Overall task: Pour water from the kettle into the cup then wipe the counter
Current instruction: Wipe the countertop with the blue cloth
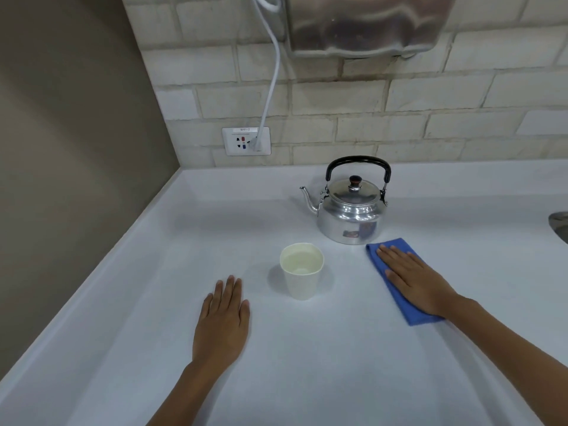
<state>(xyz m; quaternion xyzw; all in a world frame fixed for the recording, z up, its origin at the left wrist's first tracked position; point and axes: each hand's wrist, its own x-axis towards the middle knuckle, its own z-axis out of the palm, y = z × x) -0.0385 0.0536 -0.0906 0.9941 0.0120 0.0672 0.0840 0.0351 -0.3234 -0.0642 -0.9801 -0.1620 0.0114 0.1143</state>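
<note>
A shiny metal kettle [351, 212] with a black handle stands upright at the back of the white counter [307, 364], spout pointing left. In front of it and to the left is a white paper cup [301, 272] with water in it. My left hand [222, 321] lies flat on the counter, fingers together, left of the cup and apart from it. My right hand [415, 279] presses flat on a folded blue cloth [413, 316] that lies right of the cup, its far corner close to the kettle's base.
A brick wall runs behind the counter, with a socket plate [246, 141] and a white cable [272, 81] plugged in. A metal appliance [365, 24] hangs on the wall above the kettle. A sink rim [559, 222] shows at the right edge. A brown wall bounds the left.
</note>
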